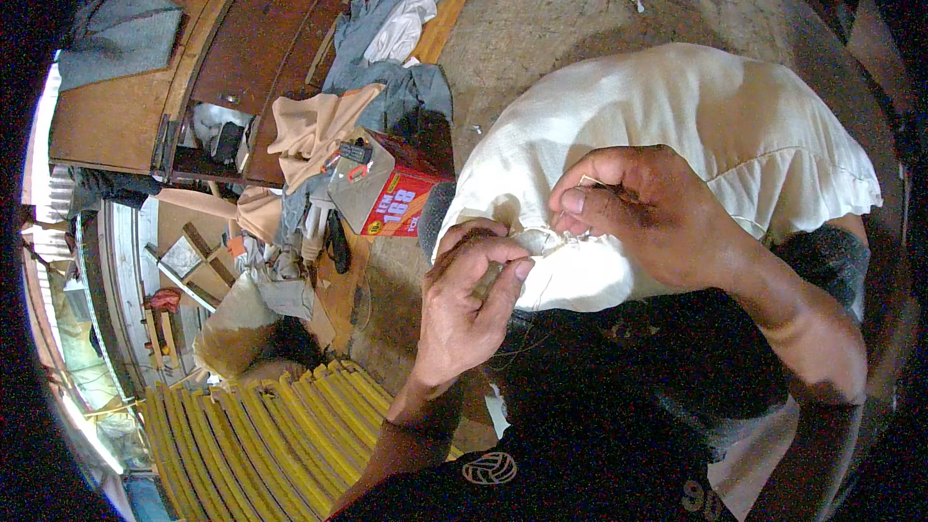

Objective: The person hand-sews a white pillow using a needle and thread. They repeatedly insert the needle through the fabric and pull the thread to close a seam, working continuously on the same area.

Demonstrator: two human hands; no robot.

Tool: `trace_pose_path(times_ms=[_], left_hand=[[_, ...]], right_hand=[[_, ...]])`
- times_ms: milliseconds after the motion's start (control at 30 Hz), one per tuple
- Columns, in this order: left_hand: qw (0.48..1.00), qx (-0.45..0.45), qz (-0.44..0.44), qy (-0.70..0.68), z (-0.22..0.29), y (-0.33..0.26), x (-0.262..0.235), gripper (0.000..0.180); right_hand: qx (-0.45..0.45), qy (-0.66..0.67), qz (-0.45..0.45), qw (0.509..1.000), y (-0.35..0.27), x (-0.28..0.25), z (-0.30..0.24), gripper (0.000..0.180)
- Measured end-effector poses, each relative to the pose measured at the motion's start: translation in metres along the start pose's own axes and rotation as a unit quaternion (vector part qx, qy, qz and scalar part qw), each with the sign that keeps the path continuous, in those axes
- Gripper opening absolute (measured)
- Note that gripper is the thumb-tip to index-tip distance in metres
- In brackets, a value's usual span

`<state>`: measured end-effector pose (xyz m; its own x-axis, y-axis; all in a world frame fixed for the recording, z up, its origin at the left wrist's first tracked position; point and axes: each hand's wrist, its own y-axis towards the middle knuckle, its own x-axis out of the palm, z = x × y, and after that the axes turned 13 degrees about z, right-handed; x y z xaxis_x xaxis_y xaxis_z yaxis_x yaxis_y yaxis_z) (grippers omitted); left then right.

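A cream cloth garment [667, 97] lies spread over my lap, its folds reaching to the right. My left hand [469, 300] is closed, thumb and fingers pinching the gathered near-left edge of this cloth. My right hand [648, 217] is closed just to the right, its thumb pressed against the bent fingers beside the same edge. A thin pale bit shows above that thumb; what exactly these fingers grip is too small to tell. Fine dark thread trails below the cloth edge between my hands.
To the left stands a red and silver box [387, 188] with small items on top. Beyond it, grey-blue cloths [416, 97] and a peach cloth [319, 126] are heaped by wooden furniture [256, 29]. A yellow slatted surface [271, 440] fills the lower left.
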<state>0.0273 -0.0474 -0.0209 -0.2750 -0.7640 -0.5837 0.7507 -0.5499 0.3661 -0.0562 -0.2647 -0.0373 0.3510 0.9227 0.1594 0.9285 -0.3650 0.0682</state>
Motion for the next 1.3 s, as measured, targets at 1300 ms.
trace_pose_path(times_ms=[1300], left_hand=[[0.950, 0.301, 0.058, 0.057, -0.007, -0.009, 0.002, 0.028]], right_hand=[[0.067, -0.088, -0.036, 0.993, 0.005, -0.006, -0.006, 0.025]])
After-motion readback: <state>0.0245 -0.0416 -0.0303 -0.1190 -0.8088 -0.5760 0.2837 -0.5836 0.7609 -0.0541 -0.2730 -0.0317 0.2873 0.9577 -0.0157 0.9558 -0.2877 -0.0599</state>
